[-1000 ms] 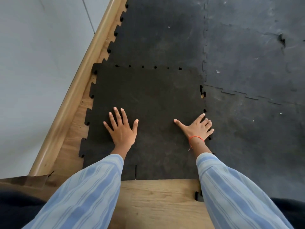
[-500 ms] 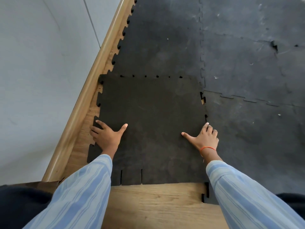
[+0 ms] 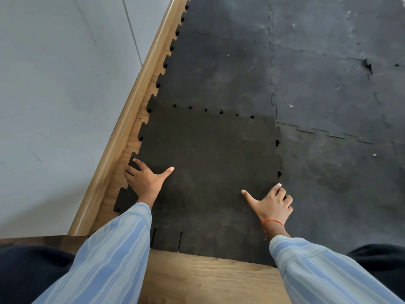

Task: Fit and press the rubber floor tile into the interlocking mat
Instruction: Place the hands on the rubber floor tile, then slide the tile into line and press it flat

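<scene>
The interlocking mat [image 3: 317, 84] is seen across the upper right of the frame, cut off at the top and right edges. The rubber floor tile [image 3: 210, 172] is laid at centre, its toothed edges met with the mat above and to the right, small gaps being left. Its near right corner is hidden by a striped sleeve [image 3: 324, 273]. The left hand [image 3: 146, 181] is spread flat over the tile's left edge; the right hand [image 3: 271, 204] is pressed at the right seam, fingers curled, thumb extended.

Soft even daylight, faint shadows, no glare; sharp centre, wide-angle bending at edges.
</scene>
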A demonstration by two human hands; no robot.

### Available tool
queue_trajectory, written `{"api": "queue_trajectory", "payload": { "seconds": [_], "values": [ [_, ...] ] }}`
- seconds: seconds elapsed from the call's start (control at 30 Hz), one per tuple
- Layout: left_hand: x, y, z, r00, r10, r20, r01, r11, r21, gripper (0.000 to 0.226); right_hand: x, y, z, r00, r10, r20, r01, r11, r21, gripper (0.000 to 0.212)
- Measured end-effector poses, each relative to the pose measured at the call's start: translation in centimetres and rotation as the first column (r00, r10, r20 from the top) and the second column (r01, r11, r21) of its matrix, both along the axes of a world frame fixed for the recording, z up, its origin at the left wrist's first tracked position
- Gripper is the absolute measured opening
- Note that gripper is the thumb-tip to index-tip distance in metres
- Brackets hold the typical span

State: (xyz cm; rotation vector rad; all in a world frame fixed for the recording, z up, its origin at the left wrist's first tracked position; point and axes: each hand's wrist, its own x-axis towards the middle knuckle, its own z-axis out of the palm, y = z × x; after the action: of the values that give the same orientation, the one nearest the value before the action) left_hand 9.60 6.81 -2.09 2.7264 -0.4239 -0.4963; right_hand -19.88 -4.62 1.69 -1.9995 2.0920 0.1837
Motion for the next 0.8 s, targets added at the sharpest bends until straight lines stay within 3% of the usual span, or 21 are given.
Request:
{"api": "queue_trajectory", "payload": {
  "seconds": [0.53, 0.8],
  "values": [
    [1.3, -0.4, -0.4, 0.999, 0.042, -0.024, -0.042, 0.999, 0.018, 0.126, 0.0, 1.8, 0.5, 1.0, 0.022, 0.009, -0.022, 1.0, 0.005, 0.119],
    [0.9, -0.5, -0.7, 1.0, 0.022, 0.009, -0.023, 0.998, 0.058, 0.126, -0.2, 1.7, -1.1, 0.991, -0.021, 0.13, 0.021, 1.0, 0.0, 0.114]
  ]
}}
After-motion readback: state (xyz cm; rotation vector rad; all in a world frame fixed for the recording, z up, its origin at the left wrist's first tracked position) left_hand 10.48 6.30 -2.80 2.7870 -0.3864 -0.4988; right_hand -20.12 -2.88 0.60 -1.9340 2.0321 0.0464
